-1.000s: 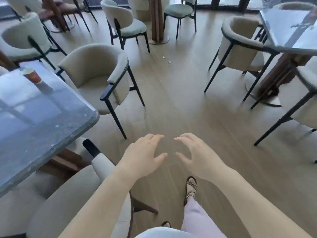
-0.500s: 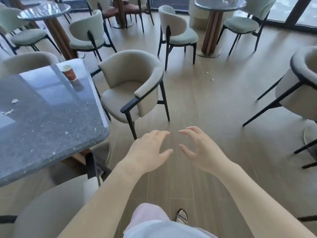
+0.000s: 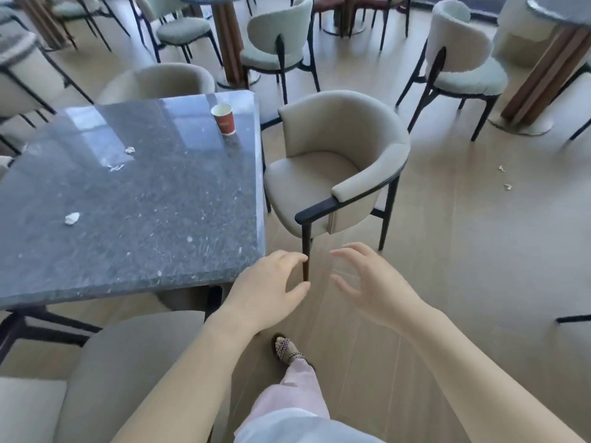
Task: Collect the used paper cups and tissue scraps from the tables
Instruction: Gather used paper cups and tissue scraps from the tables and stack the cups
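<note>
A red paper cup (image 3: 224, 119) stands upright near the far right corner of the dark stone table (image 3: 166, 203). Small white tissue scraps lie on the tabletop: one (image 3: 72, 218) near the left, one (image 3: 130, 150) farther back, and a thin one (image 3: 116, 168) between them. My left hand (image 3: 267, 290) hovers just off the table's near right corner, fingers relaxed, holding nothing. My right hand (image 3: 371, 282) is beside it over the floor, fingers spread and empty.
A beige armchair (image 3: 335, 167) stands right of the table, its front leg just beyond my left hand. Another chair back (image 3: 128, 362) sits below the table's near edge. Small scraps (image 3: 502, 169) lie on the wooden floor at right. More chairs and round tables stand behind.
The view has swung left and closer to the stone table, bringing the cup and tissue scraps into fuller sight. Both hands stay raised and empty in front of me.
</note>
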The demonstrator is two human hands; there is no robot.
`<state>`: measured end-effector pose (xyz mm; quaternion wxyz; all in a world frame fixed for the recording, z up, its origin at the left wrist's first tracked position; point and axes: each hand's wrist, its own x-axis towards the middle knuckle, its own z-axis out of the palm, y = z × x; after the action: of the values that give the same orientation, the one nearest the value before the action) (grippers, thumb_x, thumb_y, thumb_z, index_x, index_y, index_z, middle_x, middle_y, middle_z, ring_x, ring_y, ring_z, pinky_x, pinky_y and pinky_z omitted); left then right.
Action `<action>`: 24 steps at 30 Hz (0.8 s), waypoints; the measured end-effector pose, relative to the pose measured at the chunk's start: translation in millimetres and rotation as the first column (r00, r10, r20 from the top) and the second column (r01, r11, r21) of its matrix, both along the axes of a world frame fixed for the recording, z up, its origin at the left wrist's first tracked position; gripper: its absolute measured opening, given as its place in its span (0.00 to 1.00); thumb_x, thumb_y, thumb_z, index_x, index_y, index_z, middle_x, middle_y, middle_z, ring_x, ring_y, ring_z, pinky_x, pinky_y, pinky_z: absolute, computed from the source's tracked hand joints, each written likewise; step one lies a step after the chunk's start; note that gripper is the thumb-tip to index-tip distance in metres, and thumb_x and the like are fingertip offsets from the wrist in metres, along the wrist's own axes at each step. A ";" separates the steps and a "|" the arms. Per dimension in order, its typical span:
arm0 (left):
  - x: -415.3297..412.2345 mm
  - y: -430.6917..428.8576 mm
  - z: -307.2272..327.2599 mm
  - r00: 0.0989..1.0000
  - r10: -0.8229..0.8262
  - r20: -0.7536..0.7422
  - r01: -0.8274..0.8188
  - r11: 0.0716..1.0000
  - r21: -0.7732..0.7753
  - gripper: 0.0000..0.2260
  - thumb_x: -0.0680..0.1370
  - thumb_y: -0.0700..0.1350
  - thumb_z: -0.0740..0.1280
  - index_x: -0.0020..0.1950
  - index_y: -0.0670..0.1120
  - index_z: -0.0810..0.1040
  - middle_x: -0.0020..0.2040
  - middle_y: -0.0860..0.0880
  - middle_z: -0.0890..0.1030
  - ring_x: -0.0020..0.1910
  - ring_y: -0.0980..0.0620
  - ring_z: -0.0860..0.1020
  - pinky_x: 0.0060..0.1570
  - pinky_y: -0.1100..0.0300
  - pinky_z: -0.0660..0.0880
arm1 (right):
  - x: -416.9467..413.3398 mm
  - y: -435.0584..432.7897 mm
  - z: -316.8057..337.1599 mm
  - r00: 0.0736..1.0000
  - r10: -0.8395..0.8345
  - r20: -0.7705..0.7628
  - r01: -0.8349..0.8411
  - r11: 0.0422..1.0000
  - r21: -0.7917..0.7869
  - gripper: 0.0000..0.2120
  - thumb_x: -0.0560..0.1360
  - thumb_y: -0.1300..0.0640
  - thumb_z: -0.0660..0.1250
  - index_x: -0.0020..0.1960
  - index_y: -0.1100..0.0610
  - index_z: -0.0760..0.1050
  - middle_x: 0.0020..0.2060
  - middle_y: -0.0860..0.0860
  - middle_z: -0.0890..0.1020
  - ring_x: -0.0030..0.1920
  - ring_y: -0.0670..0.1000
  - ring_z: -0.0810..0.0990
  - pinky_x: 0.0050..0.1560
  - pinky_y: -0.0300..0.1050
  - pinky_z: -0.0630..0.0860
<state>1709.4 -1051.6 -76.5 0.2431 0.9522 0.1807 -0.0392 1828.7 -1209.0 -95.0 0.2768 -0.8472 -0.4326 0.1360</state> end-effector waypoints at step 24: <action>44.7 280.7 -17.8 0.884 0.413 -0.218 -0.416 0.909 0.030 0.20 0.77 0.57 0.60 0.68 0.56 0.65 0.66 0.54 0.70 0.63 0.51 0.71 0.57 0.52 0.71 | 96.7 353.8 -11.0 0.841 0.539 -0.052 -0.540 0.829 -0.147 0.19 0.78 0.48 0.59 0.66 0.52 0.67 0.62 0.47 0.70 0.56 0.51 0.75 0.53 0.44 0.72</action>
<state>1754.1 -770.9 -94.3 0.2328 0.8792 0.4052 -0.0927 1925.4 -855.2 -106.0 0.1623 -0.7090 -0.6409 0.2455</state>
